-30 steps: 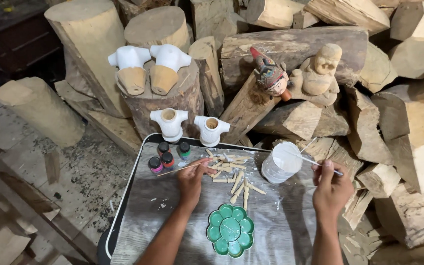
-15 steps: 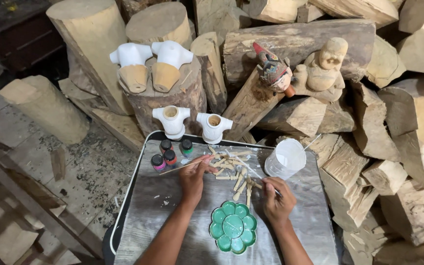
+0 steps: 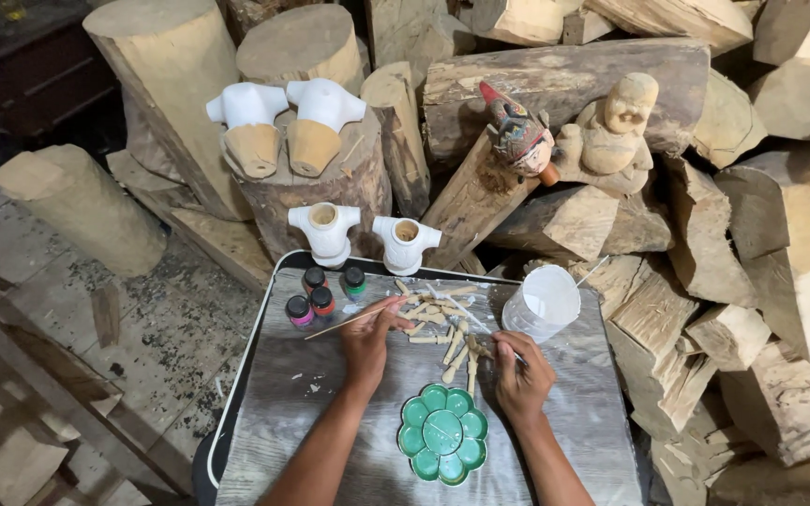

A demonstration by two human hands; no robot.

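On a grey wood-grain tray table [image 3: 292, 412] lies a heap of small pale wooden sticks [image 3: 438, 328]. My left hand [image 3: 367, 337] holds a thin long stick by its end, its tip pointing left. My right hand [image 3: 520, 375] is closed on a thin brush or stick at the right edge of the heap. A green flower-shaped palette [image 3: 442, 433] sits between my forearms. Several small paint bottles [image 3: 321, 295] stand at the tray's far left. A translucent white cup [image 3: 541, 302] stands far right.
Two white torso-shaped carvings [image 3: 363, 236] stand at the tray's far edge and two more [image 3: 283, 122] rest on a stump behind. A painted puppet head [image 3: 517, 136] and an unpainted seated figure [image 3: 611, 131] lean on stacked logs [image 3: 752, 234]. Concrete floor lies left.
My right hand has moved left from beside the cup to the stick heap. My left hand has stayed at the heap with its thin stick.
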